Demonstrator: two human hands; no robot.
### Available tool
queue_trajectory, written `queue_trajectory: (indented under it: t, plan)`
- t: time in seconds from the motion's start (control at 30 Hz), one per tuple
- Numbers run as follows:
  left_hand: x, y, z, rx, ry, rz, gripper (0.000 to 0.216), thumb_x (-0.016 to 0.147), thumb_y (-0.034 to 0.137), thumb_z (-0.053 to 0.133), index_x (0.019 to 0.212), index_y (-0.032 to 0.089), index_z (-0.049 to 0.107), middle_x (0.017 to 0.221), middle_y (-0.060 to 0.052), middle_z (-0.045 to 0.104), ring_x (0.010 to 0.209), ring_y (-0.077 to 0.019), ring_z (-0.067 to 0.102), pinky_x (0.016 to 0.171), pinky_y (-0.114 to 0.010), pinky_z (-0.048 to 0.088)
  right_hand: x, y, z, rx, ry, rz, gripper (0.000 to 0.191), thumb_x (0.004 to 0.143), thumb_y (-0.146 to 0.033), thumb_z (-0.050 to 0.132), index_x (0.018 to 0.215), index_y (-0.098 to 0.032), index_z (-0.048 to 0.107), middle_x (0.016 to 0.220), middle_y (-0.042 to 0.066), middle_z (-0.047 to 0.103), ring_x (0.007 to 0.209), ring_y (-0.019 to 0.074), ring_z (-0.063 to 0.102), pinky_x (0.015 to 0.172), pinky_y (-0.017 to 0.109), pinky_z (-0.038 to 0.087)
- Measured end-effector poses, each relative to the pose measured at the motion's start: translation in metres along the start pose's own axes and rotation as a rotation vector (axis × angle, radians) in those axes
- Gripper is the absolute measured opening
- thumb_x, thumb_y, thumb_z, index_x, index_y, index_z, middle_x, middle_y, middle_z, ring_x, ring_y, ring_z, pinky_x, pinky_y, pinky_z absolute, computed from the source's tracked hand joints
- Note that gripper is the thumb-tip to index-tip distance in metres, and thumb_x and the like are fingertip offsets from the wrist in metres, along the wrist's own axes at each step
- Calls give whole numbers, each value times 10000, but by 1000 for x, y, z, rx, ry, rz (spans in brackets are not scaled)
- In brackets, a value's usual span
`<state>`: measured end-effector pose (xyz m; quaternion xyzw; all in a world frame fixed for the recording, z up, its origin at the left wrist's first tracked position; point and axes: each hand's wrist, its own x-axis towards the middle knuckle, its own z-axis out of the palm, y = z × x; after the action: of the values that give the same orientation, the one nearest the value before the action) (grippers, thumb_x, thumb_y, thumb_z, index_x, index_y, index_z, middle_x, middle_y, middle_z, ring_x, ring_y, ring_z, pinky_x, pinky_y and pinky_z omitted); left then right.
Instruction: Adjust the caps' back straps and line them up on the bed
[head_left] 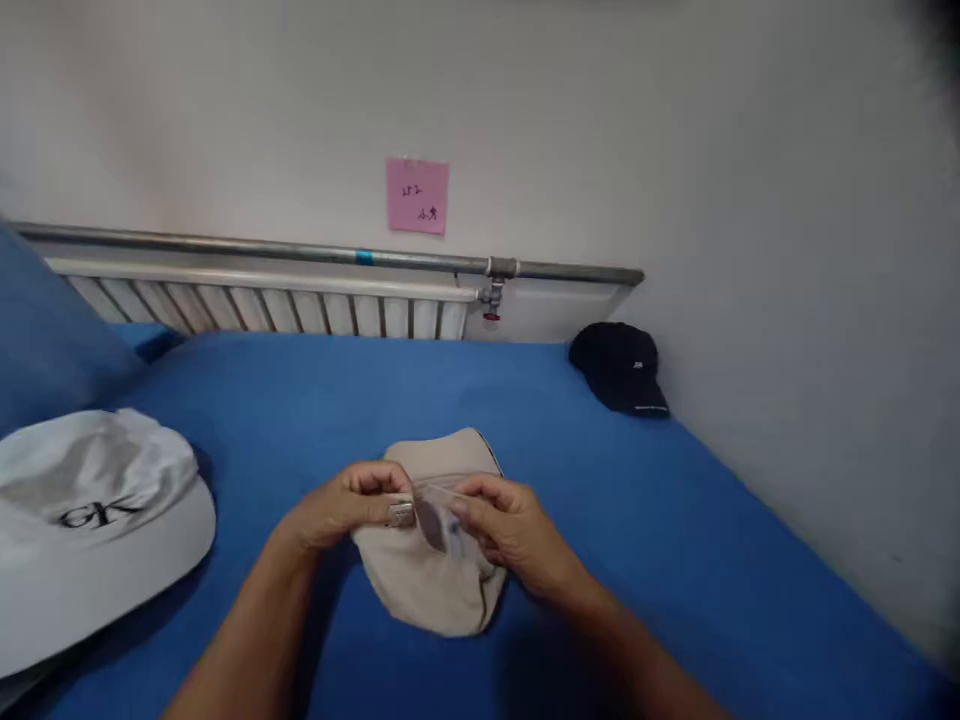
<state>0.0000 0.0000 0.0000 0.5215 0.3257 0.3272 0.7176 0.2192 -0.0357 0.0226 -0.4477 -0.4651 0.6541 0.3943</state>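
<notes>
A beige cap (435, 595) lies on the blue cloth in front of me, its brim pointing away. My left hand (352, 505) pinches the cap's back strap at a small metal buckle (401, 514). From the other side, my right hand (517, 525) has its thumb and fingers closed on the strap end or cap edge; which of these is hard to make out. Between the two hands the cap's back opening shows, with something pale and blurred inside it.
A white cap (97, 550) with black lettering sits at the left. Far right, a black cap (619, 365) rests by the wall. Behind the blue cloth (360, 390) are a white radiator (285, 308), a metal pipe (262, 247) and a pink note (418, 195).
</notes>
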Motion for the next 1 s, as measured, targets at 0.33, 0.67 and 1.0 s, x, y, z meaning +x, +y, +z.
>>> queue_trajectory:
  t: [0.33,0.67,1.0]
  plan:
    - [5,-1,-2,28,37,14,187,658,295,810,697,146,704,597,18,598,548,-65,472,541,-169,361,4,14,1,92,-135,7,187,695,-368,714,698,-194,645,402,-97,411,333,40,315,354,185,258]
    - [4,-1,0,71,-22,-9,166,712,298,779,721,147,712,603,14,607,554,-64,483,545,-164,375,5,16,-3,139,-171,43,130,722,-313,688,685,-196,644,406,-101,398,333,37,314,342,173,257]
    - [4,0,4,68,-46,5,168,730,308,766,731,149,713,594,14,609,540,-60,484,533,-160,375,7,13,-4,205,-210,137,115,721,-219,641,633,-177,579,442,-102,388,330,21,282,335,170,223]
